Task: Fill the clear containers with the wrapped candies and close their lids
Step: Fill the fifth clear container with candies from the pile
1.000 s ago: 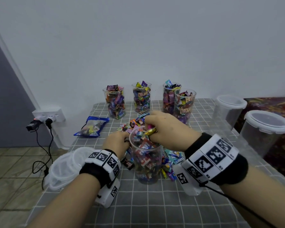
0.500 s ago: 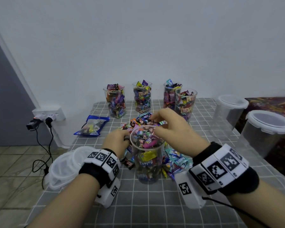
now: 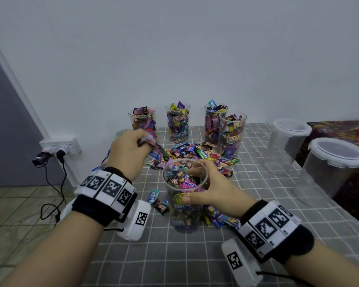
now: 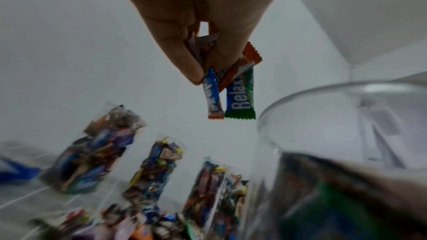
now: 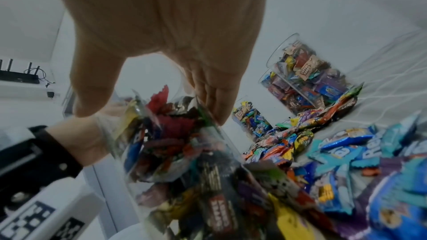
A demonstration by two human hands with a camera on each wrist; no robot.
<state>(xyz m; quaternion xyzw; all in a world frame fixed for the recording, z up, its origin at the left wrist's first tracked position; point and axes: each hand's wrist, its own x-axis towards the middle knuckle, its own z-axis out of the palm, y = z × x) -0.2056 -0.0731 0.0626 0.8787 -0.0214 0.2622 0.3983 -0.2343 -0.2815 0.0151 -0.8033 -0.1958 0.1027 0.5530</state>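
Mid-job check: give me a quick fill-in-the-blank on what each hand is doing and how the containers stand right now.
1. The left hand pinches several wrapped ____.
2. The right hand grips the near clear container, which has no ____ on it.
3. By the wall stand ____ filled containers.

Missing words: candies; lid; four

Counted: five lidless clear tumblers (image 3: 184, 193) holding wrapped candies, one gripped between thumb and fingers (image 3: 197, 169); two lidded clear tubs (image 3: 332, 168); three wrapped candies (image 4: 240, 96) pinched at fingertips (image 4: 194, 72); two hands.
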